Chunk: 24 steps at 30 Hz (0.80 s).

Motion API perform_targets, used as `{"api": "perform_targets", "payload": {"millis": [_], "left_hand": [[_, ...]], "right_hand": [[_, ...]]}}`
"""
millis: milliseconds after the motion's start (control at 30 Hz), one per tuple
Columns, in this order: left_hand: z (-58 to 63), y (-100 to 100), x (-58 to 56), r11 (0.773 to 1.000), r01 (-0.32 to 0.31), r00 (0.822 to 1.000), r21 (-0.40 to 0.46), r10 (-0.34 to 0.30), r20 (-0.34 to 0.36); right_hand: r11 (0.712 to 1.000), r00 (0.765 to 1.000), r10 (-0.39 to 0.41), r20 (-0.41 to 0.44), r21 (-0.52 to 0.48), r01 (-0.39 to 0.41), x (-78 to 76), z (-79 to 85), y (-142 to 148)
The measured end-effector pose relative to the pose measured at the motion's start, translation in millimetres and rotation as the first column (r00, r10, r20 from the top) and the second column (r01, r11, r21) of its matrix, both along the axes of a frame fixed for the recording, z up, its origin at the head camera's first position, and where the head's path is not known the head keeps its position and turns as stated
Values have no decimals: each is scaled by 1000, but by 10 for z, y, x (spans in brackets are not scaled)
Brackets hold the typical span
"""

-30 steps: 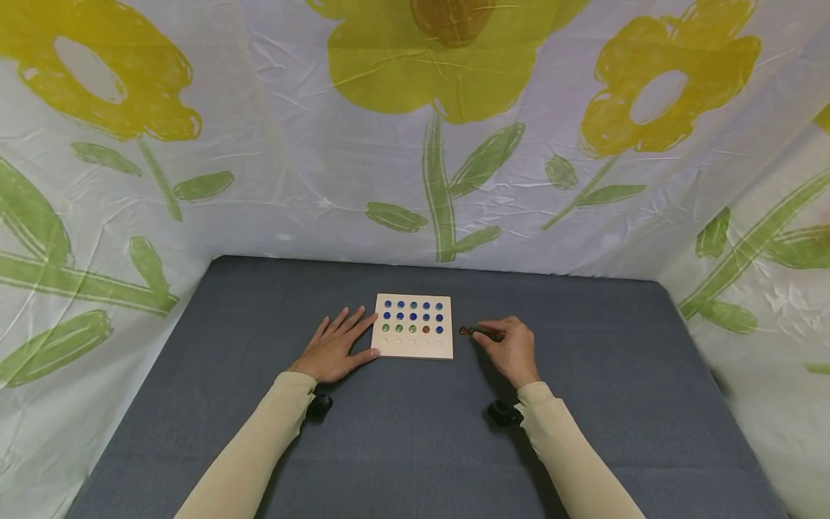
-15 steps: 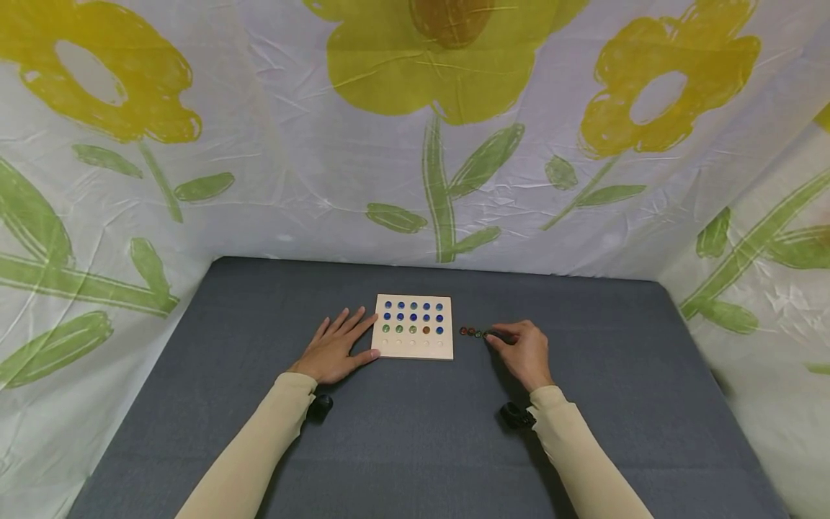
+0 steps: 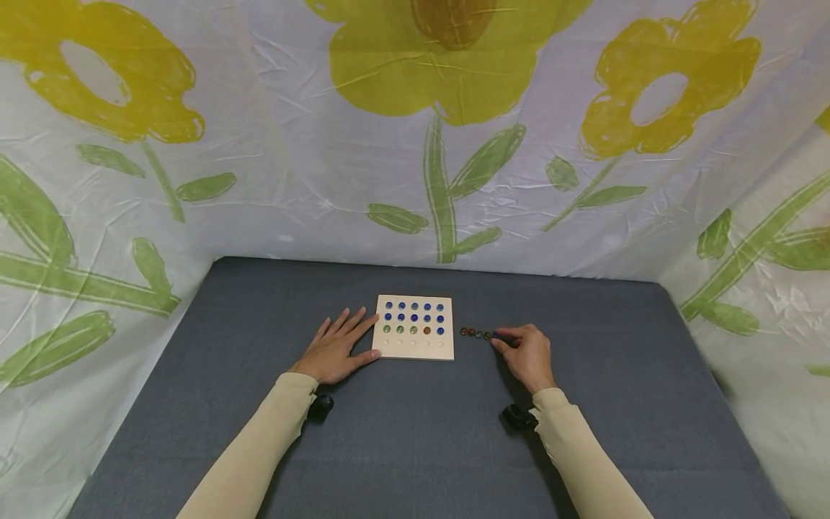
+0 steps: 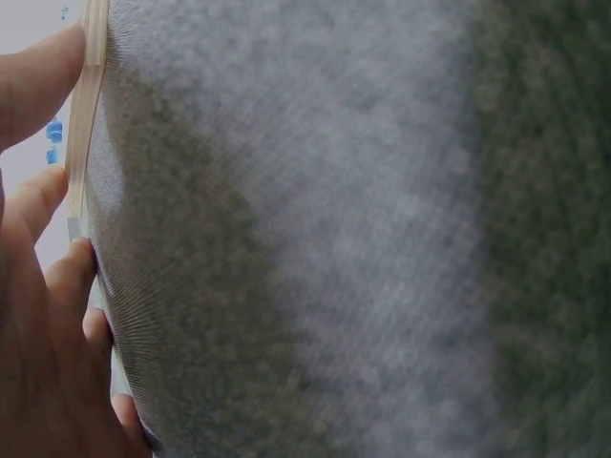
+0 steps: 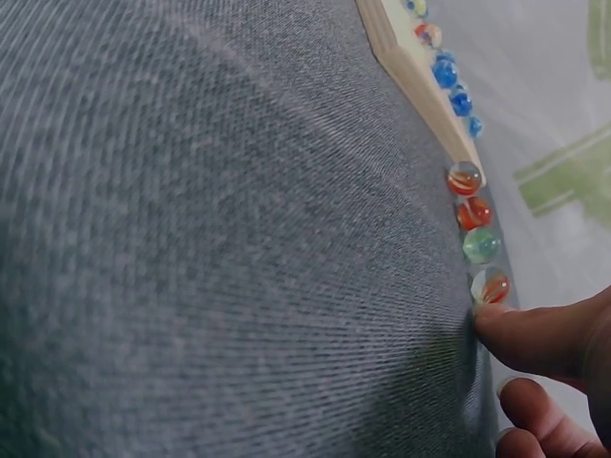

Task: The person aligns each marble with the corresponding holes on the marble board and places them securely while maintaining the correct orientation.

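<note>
A pale wooden board point(image 3: 413, 349) lies on the dark cloth, with marbles in its upper three rows of hollows. The front row shows bare hollows. My left hand point(image 3: 329, 355) is spread flat left of the board, its thumb and index fingertips at the board's edge. Right of the board, several glass marbles point(image 5: 481, 245) stand in a line, red ones nearest the board, then green and swirled. At the line's right end my right hand point(image 3: 528, 357) pinches a blue marble point(image 3: 496, 334), mostly hidden by the fingertips. In the right wrist view the thumb point(image 5: 535, 336) hides it.
Dark grey cloth point(image 3: 415, 440) covers the table around the board and both hands. A white curtain with yellow flowers point(image 3: 292, 180) hangs behind the table's far edge and at both sides. A small black device point(image 3: 515, 418) is at the right wrist.
My right hand has moved rightward along the marble line, uncovering more green and swirled marbles; a bit of blue now shows at its fingertips. The left hand and board have stayed put.
</note>
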<state>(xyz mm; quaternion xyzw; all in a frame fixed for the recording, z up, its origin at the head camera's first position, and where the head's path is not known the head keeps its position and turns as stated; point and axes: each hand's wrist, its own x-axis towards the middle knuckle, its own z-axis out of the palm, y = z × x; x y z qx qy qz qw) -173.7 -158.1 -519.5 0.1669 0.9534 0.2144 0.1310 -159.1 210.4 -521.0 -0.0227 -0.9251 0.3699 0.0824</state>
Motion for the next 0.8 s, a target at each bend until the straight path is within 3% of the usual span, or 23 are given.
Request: {"api": "perform_targets", "payload": {"millis": [267, 600, 800], "left_hand": [[6, -9, -2, 1000, 2, 1000, -4, -2, 10], [-70, -17, -14, 1000, 5, 1000, 11, -5, -7], [-52, -20, -13, 1000, 8, 1000, 18, -8, -6]], "right_hand": [[1000, 1000, -4, 2, -4, 4, 22, -14, 7], [1000, 999, -13, -32, -4, 13, 59, 42, -53], [1000, 999, 15, -46, -21, -16, 87, 82, -162]]}}
